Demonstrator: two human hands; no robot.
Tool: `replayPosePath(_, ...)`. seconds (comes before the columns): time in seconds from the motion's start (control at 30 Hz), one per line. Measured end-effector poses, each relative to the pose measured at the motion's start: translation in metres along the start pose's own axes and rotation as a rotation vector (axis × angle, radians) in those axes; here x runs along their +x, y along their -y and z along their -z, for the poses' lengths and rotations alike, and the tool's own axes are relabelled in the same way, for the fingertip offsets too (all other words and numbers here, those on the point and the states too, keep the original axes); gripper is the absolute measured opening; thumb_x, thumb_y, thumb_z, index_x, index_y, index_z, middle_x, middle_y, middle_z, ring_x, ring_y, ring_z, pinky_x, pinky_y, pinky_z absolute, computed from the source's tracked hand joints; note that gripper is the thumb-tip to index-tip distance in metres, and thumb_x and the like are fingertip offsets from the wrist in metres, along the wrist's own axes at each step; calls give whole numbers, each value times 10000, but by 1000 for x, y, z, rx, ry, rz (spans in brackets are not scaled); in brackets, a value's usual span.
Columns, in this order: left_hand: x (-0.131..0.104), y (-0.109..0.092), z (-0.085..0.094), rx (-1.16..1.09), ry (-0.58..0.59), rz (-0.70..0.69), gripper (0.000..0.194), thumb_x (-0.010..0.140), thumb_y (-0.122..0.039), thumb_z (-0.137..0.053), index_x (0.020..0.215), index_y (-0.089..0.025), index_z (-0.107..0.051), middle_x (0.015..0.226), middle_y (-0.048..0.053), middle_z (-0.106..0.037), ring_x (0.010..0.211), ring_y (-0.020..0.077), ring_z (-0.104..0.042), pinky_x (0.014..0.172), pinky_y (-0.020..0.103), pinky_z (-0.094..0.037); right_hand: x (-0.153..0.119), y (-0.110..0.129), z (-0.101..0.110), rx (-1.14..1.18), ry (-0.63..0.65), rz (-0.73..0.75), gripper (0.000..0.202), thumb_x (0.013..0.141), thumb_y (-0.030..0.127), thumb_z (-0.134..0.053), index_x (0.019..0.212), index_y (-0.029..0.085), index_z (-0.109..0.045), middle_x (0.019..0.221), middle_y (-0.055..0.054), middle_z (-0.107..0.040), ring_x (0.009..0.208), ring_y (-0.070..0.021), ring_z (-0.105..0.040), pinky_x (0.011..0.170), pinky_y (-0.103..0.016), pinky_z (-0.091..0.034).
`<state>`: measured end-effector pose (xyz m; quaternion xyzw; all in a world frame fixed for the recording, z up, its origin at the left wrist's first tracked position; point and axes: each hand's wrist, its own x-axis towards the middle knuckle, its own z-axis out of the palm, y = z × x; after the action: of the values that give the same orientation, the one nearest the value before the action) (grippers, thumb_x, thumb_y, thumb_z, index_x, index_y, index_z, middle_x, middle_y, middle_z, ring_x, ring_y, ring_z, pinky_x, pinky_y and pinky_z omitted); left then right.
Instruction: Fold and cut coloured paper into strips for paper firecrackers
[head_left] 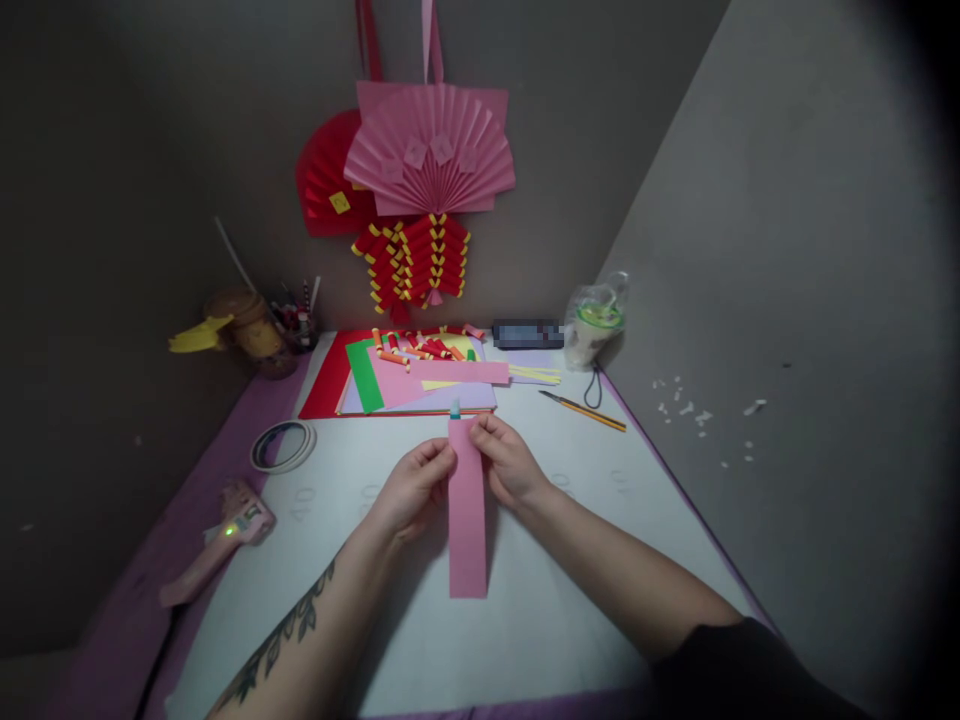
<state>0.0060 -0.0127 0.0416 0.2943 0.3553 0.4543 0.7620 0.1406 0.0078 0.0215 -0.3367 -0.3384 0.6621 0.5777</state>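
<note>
A long pink paper strip [468,530] hangs upright between my hands above the white table sheet. My left hand [416,487] pinches its left edge near the top with thumb and fingers. On the other side, my right hand [510,462] grips the upper right corner. Just behind the strip's top edge shows a small teal thing with a pale tip [455,410], mostly hidden by the paper. Beyond my hands lies a stack of coloured paper [405,395], with another pink strip [461,372] and several small red and orange paper rolls [435,349] on top.
A glue gun [225,540] with a lit green light and a tape roll [283,446] lie left. A yellow cutter knife [583,411] lies right, near a bagged cup [596,325]. Pink and red paper fans [435,150] hang on the wall. A pen holder [301,325] stands back left.
</note>
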Motion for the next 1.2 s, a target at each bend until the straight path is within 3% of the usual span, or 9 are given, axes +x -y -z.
replayPosePath(0.37,0,4,1,2,54,55,269,693,-343,-787,783,-123,-660,656,-3,-606,580,80,-536,594,195,-405,1,-1,4,171,107,-165,287,673,349,-804,734,180,-581,673,34,-591,568,-84,-505,567,-199,-421)
replayPosePath(0.47,0,3,2,8,60,68,271,682,-339,-796,766,-116,-666,640,-2,-601,571,77,-532,581,192,-402,1,0,6,200,185,-200,282,674,344,-805,834,183,-638,808,1,-649,664,-106,-576,631,-215,-469)
replayPosePath(0.6,-1,3,2,20,105,113,308,657,-342,-813,799,-100,-685,681,19,-625,605,89,-553,597,199,-421,1,4,10,176,400,-248,399,698,416,-776,990,160,-685,1085,-84,-648,925,-177,-611,819,-281,-487)
replayPosePath(0.7,-2,3,1,15,132,177,328,630,-334,-832,822,-112,-685,727,26,-641,636,96,-572,636,211,-444,1,5,13,171,509,-279,378,687,449,-772,919,157,-711,1277,-110,-563,1067,-224,-574,916,-336,-462)
replayPosePath(0.8,-4,3,0,18,141,215,331,616,-328,-840,811,-114,-680,721,23,-636,635,94,-570,637,209,-443,1,6,15,196,544,-296,326,672,421,-787,852,159,-713,1323,-103,-530,1117,-246,-551,948,-369,-451)
replayPosePath(1.0,0,4,3,61,117,209,336,646,-378,-814,784,-108,-669,698,25,-620,620,92,-555,627,211,-434,3,7,15,213,452,-316,302,676,346,-797,899,157,-718,1195,-90,-611,1004,-210,-598,865,-331,-492)
replayPosePath(1.1,6,6,6,132,42,79,368,700,-451,-756,822,-115,-672,719,32,-633,635,100,-559,609,209,-416,7,6,14,171,285,-258,354,653,343,-815,944,167,-715,1044,-69,-672,847,-164,-624,783,-295,-501)
replayPosePath(1.2,9,7,8,253,-29,-59,457,704,-492,-736,977,-135,-651,735,24,-646,631,108,-568,582,208,-396,13,6,12,158,108,-151,311,608,348,-842,830,170,-717,955,-46,-692,819,-152,-615,779,-282,-483)
